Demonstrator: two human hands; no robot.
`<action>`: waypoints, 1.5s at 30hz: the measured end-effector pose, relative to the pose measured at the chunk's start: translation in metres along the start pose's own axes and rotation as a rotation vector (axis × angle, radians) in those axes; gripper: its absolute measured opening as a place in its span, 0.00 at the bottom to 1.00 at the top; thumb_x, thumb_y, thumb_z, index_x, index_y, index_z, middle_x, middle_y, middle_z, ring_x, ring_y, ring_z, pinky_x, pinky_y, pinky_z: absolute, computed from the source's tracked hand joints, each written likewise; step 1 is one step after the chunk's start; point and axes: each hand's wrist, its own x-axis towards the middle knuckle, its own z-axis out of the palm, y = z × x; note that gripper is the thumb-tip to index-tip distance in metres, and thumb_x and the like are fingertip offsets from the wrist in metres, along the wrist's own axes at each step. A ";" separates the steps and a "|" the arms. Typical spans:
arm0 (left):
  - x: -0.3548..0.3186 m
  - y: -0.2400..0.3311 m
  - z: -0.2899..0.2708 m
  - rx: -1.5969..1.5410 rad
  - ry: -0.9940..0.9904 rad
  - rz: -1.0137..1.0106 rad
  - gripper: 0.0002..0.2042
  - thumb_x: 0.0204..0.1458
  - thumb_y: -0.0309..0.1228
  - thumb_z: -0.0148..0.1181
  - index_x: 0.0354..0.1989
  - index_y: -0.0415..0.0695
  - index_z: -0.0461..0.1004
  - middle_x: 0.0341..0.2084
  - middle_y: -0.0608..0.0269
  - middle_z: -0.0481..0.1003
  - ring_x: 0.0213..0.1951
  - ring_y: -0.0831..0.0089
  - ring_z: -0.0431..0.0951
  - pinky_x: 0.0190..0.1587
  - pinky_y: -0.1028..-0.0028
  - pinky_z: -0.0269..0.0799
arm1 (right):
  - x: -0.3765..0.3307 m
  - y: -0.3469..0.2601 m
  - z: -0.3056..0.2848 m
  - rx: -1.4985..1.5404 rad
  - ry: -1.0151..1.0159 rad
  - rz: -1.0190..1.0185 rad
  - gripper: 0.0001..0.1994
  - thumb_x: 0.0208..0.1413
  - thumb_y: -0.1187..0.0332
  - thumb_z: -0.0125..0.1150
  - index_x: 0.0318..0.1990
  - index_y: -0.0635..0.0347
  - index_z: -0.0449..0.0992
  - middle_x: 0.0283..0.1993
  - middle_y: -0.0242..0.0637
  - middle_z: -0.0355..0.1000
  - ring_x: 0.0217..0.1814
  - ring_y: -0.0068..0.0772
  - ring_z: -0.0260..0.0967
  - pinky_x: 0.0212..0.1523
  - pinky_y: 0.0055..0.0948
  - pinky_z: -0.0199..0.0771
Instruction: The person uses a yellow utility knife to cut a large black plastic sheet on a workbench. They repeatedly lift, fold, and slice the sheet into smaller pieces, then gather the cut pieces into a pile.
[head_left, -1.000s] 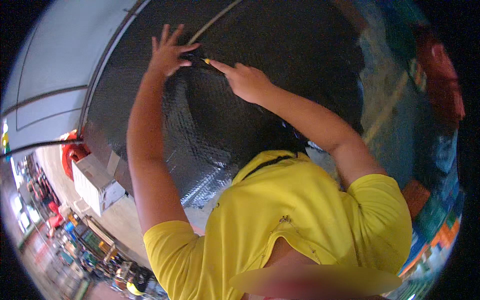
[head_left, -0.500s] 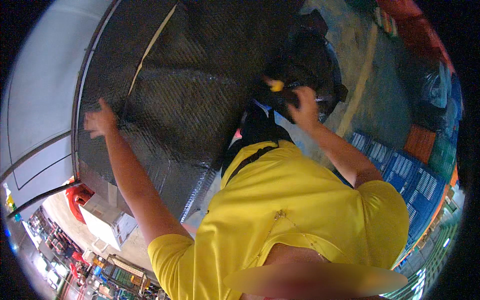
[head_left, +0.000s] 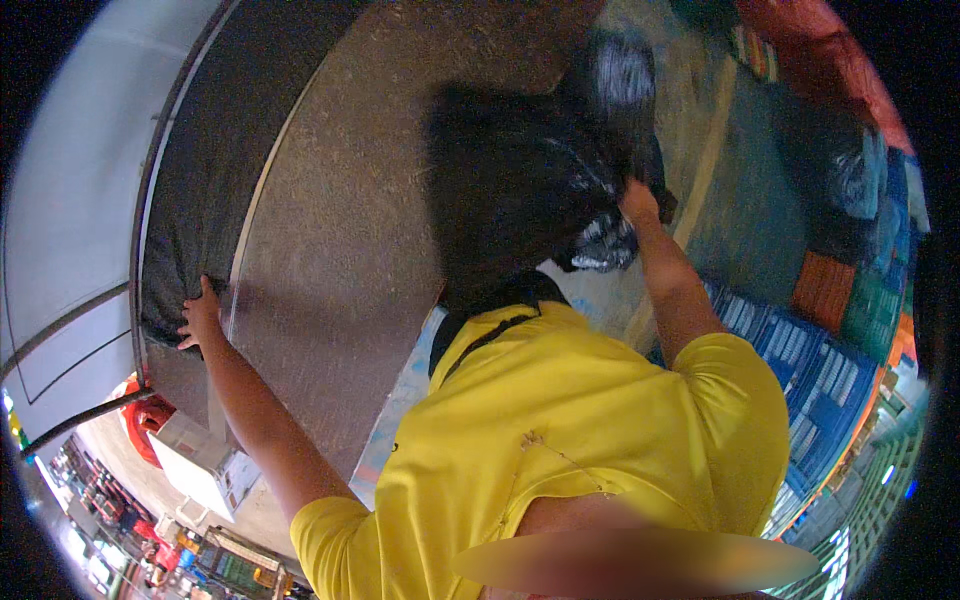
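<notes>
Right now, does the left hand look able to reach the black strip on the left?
Yes, most likely: the left hand seems to touch the black strip near its lower end, nothing visible in between.

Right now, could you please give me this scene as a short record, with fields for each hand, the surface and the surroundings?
Left hand: fingers spread, on the black strip
Right hand: closed on the loose black sheet, which is blurred
Surface: brown tabletop, showing between strip and sheet
Lower left: white box
Right side: blue crates and an orange crate
Unclear: whether the right hand holds anything besides the sheet
</notes>
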 end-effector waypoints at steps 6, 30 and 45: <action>0.053 -0.081 0.027 -0.366 0.252 -0.003 0.37 0.52 0.63 0.44 0.55 0.40 0.69 0.57 0.50 0.67 0.56 0.46 0.67 0.56 0.56 0.65 | 0.053 0.004 -0.008 0.215 0.739 0.466 0.26 0.44 0.53 0.67 0.47 0.62 0.74 0.50 0.48 0.68 0.53 0.50 0.64 0.55 0.46 0.65; -0.363 -0.137 0.134 -0.982 0.408 -0.581 0.37 0.33 0.37 0.78 0.46 0.33 0.59 0.40 0.47 0.67 0.43 0.52 0.71 0.50 0.61 0.67 | 0.169 -0.129 -0.183 0.445 0.698 -0.489 0.21 0.59 0.58 0.55 0.54 0.63 0.65 0.50 0.52 0.71 0.50 0.57 0.69 0.50 0.43 0.68; -0.156 -0.087 0.077 -0.548 0.372 -0.469 0.36 0.58 0.51 0.42 0.67 0.35 0.48 0.68 0.49 0.46 0.70 0.58 0.41 0.69 0.55 0.34 | 0.186 -0.152 -0.208 0.604 1.021 -0.221 0.26 0.53 0.52 0.61 0.50 0.67 0.72 0.42 0.56 0.75 0.48 0.53 0.73 0.47 0.43 0.72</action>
